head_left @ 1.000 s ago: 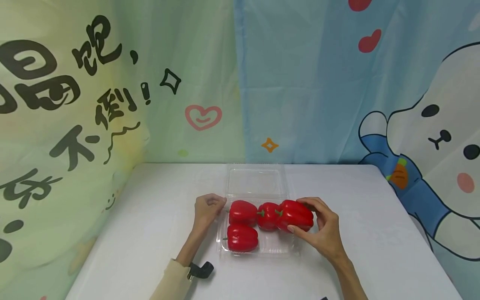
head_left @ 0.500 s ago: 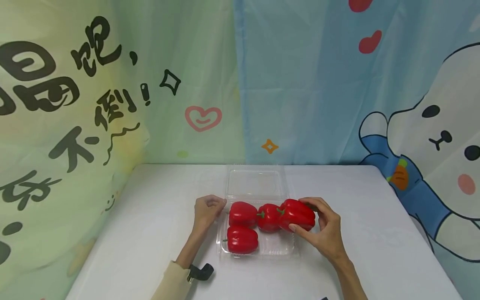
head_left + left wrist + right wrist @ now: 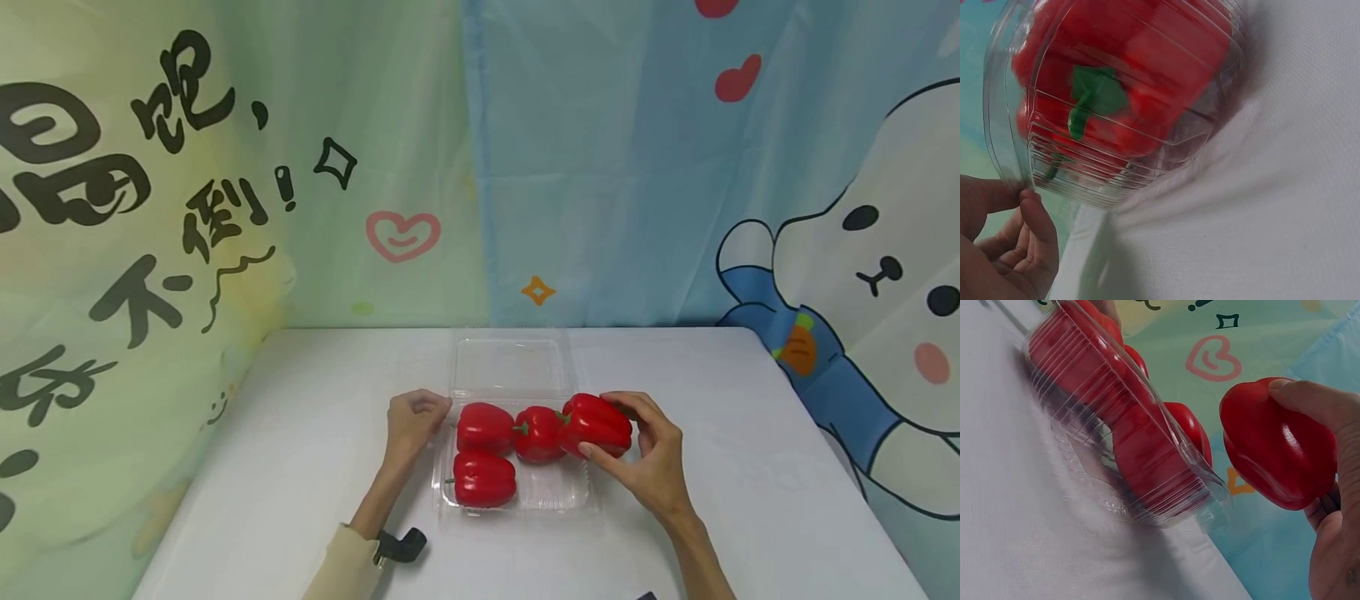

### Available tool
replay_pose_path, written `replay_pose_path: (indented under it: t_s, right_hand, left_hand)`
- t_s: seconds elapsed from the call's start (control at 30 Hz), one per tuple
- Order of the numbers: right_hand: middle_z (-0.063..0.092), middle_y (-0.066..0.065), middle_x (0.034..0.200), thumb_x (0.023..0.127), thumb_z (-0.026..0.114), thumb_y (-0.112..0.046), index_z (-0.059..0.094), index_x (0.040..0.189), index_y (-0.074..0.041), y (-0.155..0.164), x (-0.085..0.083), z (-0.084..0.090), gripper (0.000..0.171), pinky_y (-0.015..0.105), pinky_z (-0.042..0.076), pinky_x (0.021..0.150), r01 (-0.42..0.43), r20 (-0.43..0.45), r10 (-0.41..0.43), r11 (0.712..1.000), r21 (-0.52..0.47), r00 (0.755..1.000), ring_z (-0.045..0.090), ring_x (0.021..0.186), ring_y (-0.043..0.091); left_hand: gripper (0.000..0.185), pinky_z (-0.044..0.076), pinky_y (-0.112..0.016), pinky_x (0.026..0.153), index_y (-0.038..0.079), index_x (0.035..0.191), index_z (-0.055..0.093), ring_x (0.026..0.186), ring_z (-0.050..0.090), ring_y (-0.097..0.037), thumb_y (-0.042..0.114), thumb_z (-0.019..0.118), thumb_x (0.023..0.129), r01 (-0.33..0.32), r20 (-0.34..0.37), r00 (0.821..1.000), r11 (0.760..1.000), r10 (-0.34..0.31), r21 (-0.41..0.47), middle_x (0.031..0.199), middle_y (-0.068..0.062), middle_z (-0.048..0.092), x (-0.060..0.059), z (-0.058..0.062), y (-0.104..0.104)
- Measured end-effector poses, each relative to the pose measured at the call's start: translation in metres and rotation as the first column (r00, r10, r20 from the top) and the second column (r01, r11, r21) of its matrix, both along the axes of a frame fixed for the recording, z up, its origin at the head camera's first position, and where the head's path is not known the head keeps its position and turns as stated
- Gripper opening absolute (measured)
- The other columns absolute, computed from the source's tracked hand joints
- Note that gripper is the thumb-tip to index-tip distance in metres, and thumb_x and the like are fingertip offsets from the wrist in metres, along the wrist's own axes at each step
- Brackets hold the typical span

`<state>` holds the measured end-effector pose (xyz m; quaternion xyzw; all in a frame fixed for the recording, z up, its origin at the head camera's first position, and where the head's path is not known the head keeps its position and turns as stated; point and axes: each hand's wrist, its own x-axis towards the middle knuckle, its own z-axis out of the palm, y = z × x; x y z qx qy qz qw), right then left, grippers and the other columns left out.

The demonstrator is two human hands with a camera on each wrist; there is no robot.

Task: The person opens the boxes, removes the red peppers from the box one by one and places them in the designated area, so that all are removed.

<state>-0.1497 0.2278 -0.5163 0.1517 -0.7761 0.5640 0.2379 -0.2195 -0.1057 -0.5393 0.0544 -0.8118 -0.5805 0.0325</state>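
Head view: my right hand [image 3: 651, 454] grips a red pepper [image 3: 597, 425] over the clear tray's [image 3: 551, 496] 2 o'clock corner, fingers curled round it. Three other peppers [image 3: 486, 477] lie inside, and at 9 o'clock my left hand [image 3: 414, 421] pinches the tray's rim.

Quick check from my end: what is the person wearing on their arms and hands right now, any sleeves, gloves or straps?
Both hands are bare, no gloves or rings visible. The left hand comes from a cream long sleeve, with a black strap-mounted device at the wrist beside the cuff. The right hand shows a bare forearm with no sleeve in view; a small dark piece shows at the frame's bottom edge.
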Motion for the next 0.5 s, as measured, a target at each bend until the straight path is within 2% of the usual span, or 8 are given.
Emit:
replay_pose_path:
  t_s: [0.2, 0.37, 0.5]
  right_hand:
    - [0.065, 0.012, 0.122, 0.061, 0.090, 0.006, 0.063, 0.129, -0.006, -0.0003, -0.0025, 0.0033, 0.074, 0.013, 0.051, 0.095, 0.028, -0.014, -0.027, 1.000, 0.014, 1.000, 0.061, 0.107, 0.014]
    - [0.064, 0.009, 0.126, 0.061, 0.091, 0.005, 0.063, 0.130, -0.008, -0.0006, -0.0047, 0.0070, 0.076, 0.012, 0.051, 0.096, 0.053, 0.047, -0.054, 0.999, 0.010, 0.997, 0.060, 0.110, 0.013]
    - [0.064, 0.012, 0.127, 0.060, 0.090, 0.007, 0.062, 0.131, -0.005, -0.0012, -0.0041, 0.0086, 0.077, 0.011, 0.050, 0.096, 0.065, 0.077, -0.064, 0.998, -0.002, 0.995, 0.059, 0.111, 0.013]
  left_hand:
    - [0.016, 0.050, -0.026, 0.051, 0.008, 0.084, 0.073, 0.060, 0.062, -0.015, 0.023, 0.075, 0.089, -0.001, 0.003, 1.000, 1.000, 0.001, -0.001, 0.070, -0.011, 0.071, -0.0004, 0.0002, 0.0003]
    - [0.017, 0.050, -0.026, 0.050, 0.008, 0.084, 0.074, 0.059, 0.062, -0.015, 0.024, 0.074, 0.089, 0.002, -0.001, 1.000, 1.000, -0.002, 0.006, 0.071, -0.012, 0.072, 0.0002, 0.0010, 0.0002]
    - [0.017, 0.050, -0.026, 0.049, 0.008, 0.084, 0.074, 0.058, 0.061, -0.016, 0.023, 0.074, 0.089, 0.005, -0.003, 1.000, 1.000, -0.005, 0.013, 0.071, -0.013, 0.071, 0.0011, 0.0008, -0.0002]
